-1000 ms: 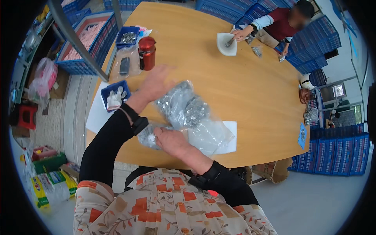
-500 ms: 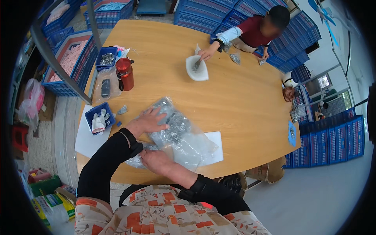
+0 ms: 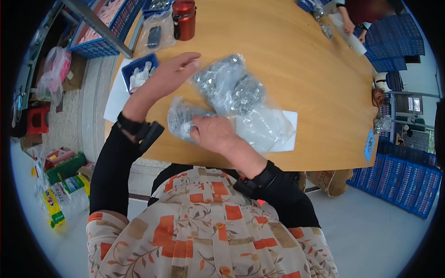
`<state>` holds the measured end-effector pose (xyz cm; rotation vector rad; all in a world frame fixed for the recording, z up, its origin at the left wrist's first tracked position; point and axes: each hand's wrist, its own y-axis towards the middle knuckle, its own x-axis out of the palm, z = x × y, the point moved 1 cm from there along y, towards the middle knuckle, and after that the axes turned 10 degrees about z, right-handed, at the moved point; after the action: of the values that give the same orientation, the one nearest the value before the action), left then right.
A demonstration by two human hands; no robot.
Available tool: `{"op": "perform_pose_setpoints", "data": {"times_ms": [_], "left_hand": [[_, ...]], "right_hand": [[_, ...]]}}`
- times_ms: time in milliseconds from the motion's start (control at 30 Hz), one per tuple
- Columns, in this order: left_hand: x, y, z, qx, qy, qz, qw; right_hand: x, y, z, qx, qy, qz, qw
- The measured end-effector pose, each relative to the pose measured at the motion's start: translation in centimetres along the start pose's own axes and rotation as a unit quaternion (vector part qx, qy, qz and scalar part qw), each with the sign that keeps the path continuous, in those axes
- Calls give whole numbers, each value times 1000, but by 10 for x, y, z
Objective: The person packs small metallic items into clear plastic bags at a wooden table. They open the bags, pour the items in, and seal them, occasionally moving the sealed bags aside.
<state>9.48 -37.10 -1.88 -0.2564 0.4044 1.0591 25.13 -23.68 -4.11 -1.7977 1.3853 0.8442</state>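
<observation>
My right hand (image 3: pixel 214 133) is closed on the top of a smaller clear plastic bag (image 3: pixel 178 113) near the table's front edge. Grey metal bits fill that bag, and whitish plastic bunches at my fingertips. My left hand (image 3: pixel 172 76) hovers with fingers stretched out and holds nothing. It is between a blue tray and a large clear plastic bag (image 3: pixel 248 95). That large bag lies flat, with shiny metal pieces in its far part and its slack end over a white sheet (image 3: pixel 289 132).
The blue tray (image 3: pixel 153 59) holds white gloves (image 3: pixel 140 76). Beyond it are a red flask (image 3: pixel 184 21) and a bag with a dark object (image 3: pixel 154 37). At the far right a co-worker's hands (image 3: pixel 348 27) are by a white elongated thing (image 3: pixel 354 44). Blue crates (image 3: pixel 398 178) stand right.
My left hand has lifted off the large bag and moved away from it. My right hand now shows on the smaller bag. The co-worker's arm has drawn back; the white scoop has left the table's middle.
</observation>
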Motion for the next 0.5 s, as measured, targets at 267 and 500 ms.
{"op": "perform_pose_setpoints", "data": {"times_ms": [267, 500], "left_hand": [[-22, -115, -58, -169, -77, 163, 969], [19, -131, -60, -181, -142, 107, 967]], "right_hand": [[-20, -7, 0, -14, 177, 53, 983], [-169, -107, -33, 79, 332, 97, 935]]}}
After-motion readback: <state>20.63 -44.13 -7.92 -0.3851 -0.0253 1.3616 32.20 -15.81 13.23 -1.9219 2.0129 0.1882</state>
